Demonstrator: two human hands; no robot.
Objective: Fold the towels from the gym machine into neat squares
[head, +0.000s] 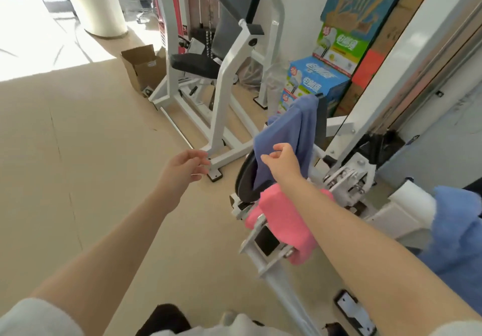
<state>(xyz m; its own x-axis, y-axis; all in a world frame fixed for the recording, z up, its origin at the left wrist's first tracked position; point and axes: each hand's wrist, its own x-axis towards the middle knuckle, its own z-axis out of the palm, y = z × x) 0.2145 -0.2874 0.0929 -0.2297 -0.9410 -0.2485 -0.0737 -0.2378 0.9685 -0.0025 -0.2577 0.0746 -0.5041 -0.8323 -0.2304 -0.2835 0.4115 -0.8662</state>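
The right hand (283, 159) reaches to a blue towel (289, 137) draped over a white gym machine (347, 176), fingers curled at its edge. A pink towel (284, 221) hangs just below, under the forearm. The left hand (184, 170) hovers open over the beige floor (78, 153). Another blue towel (459, 231) lies at the right.

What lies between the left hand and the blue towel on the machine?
Head view: bare floor and a white frame foot separate the left hand from the blue towel.

The right forearm covers part of the pink towel (284, 221); another blue towel (459, 231) runs off the right edge
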